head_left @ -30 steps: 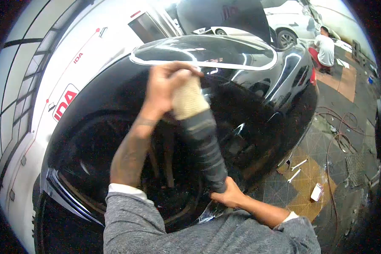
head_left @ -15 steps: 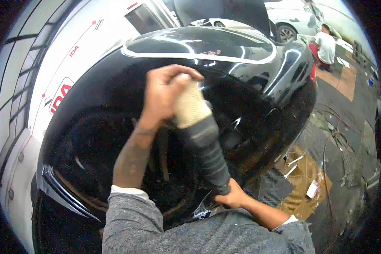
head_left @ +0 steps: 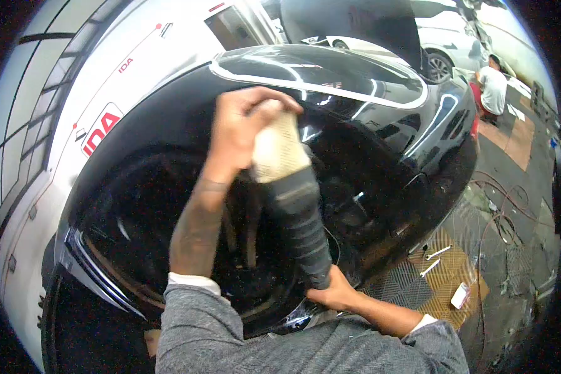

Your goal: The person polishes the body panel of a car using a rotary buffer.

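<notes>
A long polisher, with a beige mesh-like covering on its head and a dark ribbed body, lies over the glossy black car panel. My left hand is wrapped over the head end, thumb along the top. Lower down, my right hand grips the rear end of the body. The polisher's underside and any pad are hidden, so I cannot tell how it meets the paint. A rear window edged with pale tape lies beyond my hands.
Two wrenches and a small white box lie on floor tiles at right. A hose or cable coils on the floor. Another person crouches near a white car. A white wall stands left.
The view has turned slightly, moving the car and floor right in the frame. Against the car, the polisher and both hands have shifted a little to the left. Both grips stay the same.
</notes>
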A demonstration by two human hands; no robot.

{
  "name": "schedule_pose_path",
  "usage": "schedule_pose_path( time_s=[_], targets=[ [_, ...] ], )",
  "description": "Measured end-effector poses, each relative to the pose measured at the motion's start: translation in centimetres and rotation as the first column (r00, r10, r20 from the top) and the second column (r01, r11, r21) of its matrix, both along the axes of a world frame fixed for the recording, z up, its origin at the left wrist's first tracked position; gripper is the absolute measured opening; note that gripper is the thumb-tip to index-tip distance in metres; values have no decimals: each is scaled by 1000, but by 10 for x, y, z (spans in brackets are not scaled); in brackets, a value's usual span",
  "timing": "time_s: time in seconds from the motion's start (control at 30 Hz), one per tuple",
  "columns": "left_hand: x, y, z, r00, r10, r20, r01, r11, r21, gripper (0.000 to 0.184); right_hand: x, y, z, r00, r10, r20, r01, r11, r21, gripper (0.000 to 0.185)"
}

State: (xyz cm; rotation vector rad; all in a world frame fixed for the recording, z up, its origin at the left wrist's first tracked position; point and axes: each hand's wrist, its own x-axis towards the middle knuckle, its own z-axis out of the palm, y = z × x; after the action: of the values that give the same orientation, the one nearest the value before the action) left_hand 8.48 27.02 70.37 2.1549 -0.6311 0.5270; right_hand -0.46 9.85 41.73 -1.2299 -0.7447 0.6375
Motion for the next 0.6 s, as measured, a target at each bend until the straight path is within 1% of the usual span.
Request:
schedule_pose_path(
  time_s=[0.03, 0.1, 0.17, 0.23, 0.27, 0.3, 0.33, 0.37, 0.4, 0.43, 0.47, 0.5, 0.53, 0.57, 0.6],
  targets=[
    [-9, 7, 13, 1000, 17, -4, -17, 1000, 22, 29, 1, 9, 8, 1000, -16, -8, 16, 1000, 1, 46],
    [-12, 29, 26, 1000, -7, -7, 6, 998, -67, 29, 1, 22, 18, 998, 49, 33, -54, 986, 160, 45],
    [-19, 33, 31, 992, -121, -43, 112, 979, -172, 28, 3, 23, 15, 997, 51, 56, -58, 988, 142, 48],
    [-18, 28, 24, 993, -107, -44, 98, 980, -176, 27, 7, 16, 14, 994, 99, 33, -101, 994, 51, 48],
    [-14, 20, 14, 994, -111, -18, 105, 976, -191, 26, 7, 9, 12, 995, 97, 31, -99, 994, 51, 48],
    [-11, 11, 5, 993, -114, 6, 113, 972, -206, 26, 7, -1, 8, 998, 47, 50, -48, 999, 24, 48],
    [-9, 3, -1, 999, -32, -15, 30, 993, -113, 28, 7, -11, 3, 998, -3, 71, 3, 1000, -3, 48],
    [1, -8, -13, 1000, -27, -14, 26, 994, -110, 29, 8, -20, -10, 998, -3, 68, 3, 1000, -5, 48],
    [4, -24, -21, 999, -52, -1, 52, 996, -78, 30, 8, -28, -26, 997, -60, 49, 63, 997, -50, 49],
    [20, -29, -36, 994, -65, -88, 55, 993, -103, 31, 8, -36, -41, 993, -114, 39, 117, 988, -96, 50],
    [29, -43, -47, 999, -54, 3, 54, 999, -6, 29, 7, -42, -51, 988, -154, -26, 152, 987, -46, 49],
    [34, -59, -55, 998, -56, 21, 55, 998, 35, 27, 5, -48, -61, 978, -185, -92, 186, 982, 4, 49],
    [42, -73, -66, 994, -71, 81, 69, 997, 27, 25, 8, -53, -74, 977, -202, -72, 201, 979, -24, 50],
    [48, -81, -72, 995, -75, 72, 71, 996, 56, 25, 3, -51, -83, 980, -187, -59, 186, 982, -25, 50],
    [52, -89, -78, 992, -90, 90, 84, 994, 67, 24, -2, -49, -93, 948, -272, -162, 281, 959, 32, 51]
  ],
)
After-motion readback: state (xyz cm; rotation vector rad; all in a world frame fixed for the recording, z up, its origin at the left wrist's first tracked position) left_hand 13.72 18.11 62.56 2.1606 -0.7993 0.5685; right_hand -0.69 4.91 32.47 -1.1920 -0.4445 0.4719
